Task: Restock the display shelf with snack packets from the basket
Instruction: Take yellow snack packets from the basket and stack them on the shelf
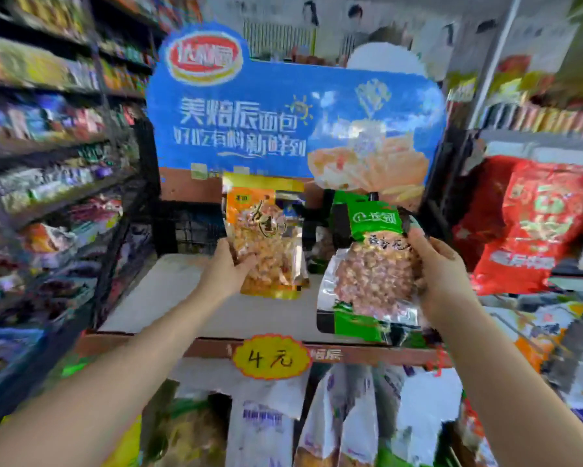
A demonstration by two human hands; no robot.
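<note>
Landmark = yellow "4元" price tag (270,357) on the front lip of the display shelf (195,311).

Nearest, below the tag: white and clear packets (333,423) stacked on the lower tier, blurred.

Above-right of the tag: right hand (443,274) grips the green packet (372,264) by its right edge, thumb on the front, fingers behind. Packet is upright, slightly tilted, its lower end over the front right part of the shelf; can't tell if it touches the board.

Above and just left of the tag: left hand (227,269) grips the orange packet (266,237) at its lower left, fingers curled round the edge. Packet is upright, bottom edge at or just above the shelf board, mid-depth.

Further back above the tag: black wire basket (190,227) at the rear left of the shelf, contents not readable. Behind it, the blue header board (249,129) with bread artwork.

Far right of the tag: red bags (536,224). Far left: stocked aisle shelves (47,146), motion-blurred.
</note>
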